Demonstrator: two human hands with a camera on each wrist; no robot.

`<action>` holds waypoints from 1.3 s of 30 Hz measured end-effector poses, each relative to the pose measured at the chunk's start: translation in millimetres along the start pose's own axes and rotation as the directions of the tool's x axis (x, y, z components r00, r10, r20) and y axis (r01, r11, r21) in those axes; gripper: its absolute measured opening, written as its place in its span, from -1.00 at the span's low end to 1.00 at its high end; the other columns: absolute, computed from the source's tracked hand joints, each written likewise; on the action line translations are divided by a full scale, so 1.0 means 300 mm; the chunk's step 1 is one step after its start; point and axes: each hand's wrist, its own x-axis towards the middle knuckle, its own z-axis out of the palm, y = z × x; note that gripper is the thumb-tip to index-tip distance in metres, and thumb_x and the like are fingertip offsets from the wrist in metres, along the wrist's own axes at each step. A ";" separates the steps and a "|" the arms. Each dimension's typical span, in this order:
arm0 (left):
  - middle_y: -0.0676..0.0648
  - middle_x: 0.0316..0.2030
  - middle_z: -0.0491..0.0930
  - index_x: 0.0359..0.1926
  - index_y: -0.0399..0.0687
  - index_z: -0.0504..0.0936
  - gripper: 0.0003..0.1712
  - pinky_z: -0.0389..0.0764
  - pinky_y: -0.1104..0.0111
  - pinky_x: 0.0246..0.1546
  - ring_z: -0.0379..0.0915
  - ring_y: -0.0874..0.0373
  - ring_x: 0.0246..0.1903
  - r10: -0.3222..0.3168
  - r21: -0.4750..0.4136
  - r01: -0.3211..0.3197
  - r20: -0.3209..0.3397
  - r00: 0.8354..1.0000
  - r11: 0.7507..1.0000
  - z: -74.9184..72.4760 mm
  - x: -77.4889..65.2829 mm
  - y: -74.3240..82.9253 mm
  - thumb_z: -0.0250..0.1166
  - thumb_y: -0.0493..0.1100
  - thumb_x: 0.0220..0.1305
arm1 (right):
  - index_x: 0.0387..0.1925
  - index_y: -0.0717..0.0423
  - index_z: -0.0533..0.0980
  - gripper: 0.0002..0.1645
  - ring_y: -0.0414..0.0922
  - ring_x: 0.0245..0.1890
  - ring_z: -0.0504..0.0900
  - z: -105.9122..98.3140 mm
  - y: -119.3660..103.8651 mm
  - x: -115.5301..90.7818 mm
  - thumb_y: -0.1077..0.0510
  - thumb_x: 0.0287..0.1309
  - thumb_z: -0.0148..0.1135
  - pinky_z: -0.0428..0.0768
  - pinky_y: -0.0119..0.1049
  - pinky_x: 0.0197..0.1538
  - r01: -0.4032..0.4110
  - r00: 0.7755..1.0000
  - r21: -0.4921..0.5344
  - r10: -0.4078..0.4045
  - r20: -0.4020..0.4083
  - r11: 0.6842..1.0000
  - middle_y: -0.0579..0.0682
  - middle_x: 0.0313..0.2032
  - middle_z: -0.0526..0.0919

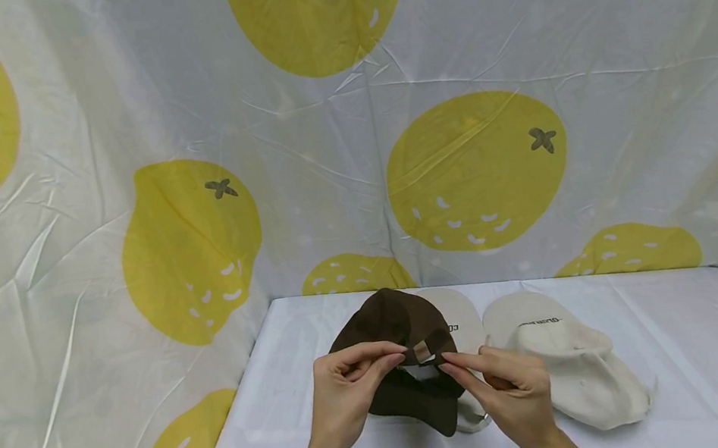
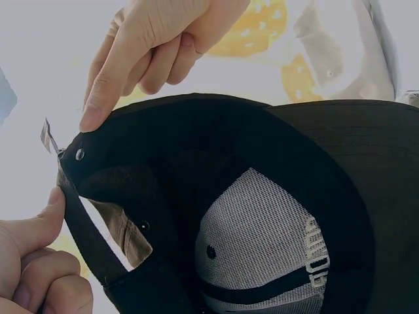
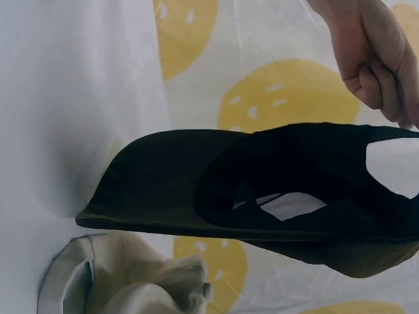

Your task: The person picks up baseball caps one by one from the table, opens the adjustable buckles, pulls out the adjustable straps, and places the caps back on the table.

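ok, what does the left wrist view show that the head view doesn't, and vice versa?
Only left wrist: the pale mesh inside the brown cap, with light lettering, plus a small ring near the strap.

Only head: dark lettering on the cream caps, and dark crosses on two yellow fruit prints.

Both: the brown cap, with the left hand and right hand at its strap end, and yellow print behind.

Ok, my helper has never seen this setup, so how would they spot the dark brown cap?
Find the white table below the lemon-print cloth. Over it, the left hand and right hand pinch the dark brown cap near its back opening. It alone is dark and held; the neighbouring caps are pale cream.
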 end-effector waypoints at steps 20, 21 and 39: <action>-0.21 -0.61 0.64 -0.22 -0.26 0.81 -0.90 0.73 0.42 -0.20 -0.13 0.33 -0.69 -0.108 0.012 0.108 -0.011 0.994 0.994 0.003 0.009 0.008 0.45 -0.30 0.26 | -0.28 0.40 0.76 -0.88 -0.38 -0.65 0.00 0.014 0.014 0.010 0.40 0.11 0.49 -0.03 -0.63 -0.63 0.076 0.997 -0.009 -0.076 0.025 0.997 -0.17 -0.77 0.24; -0.21 -0.60 0.66 -0.22 -0.26 0.81 -0.90 0.72 0.44 -0.21 -0.13 0.33 -0.69 -0.111 0.011 0.111 -0.012 0.994 0.994 0.002 0.009 0.009 0.46 -0.29 0.26 | -0.28 0.41 0.76 -0.88 -0.38 -0.65 0.00 0.015 0.015 0.012 0.40 0.12 0.49 -0.03 -0.64 -0.63 0.085 0.996 -0.010 -0.085 0.028 0.996 -0.17 -0.77 0.26; -0.20 -0.73 0.51 -0.21 -0.30 0.81 -0.89 0.33 0.48 -0.64 -0.15 0.32 -0.73 -0.090 0.014 0.090 -0.020 0.996 0.996 0.007 0.008 0.008 0.45 -0.32 0.25 | -0.33 0.40 0.75 -0.89 -0.39 -0.67 0.05 0.025 0.022 0.036 0.34 0.20 0.45 0.00 -0.67 -0.61 0.171 0.985 -0.069 -0.170 0.026 0.983 -0.18 -0.76 0.22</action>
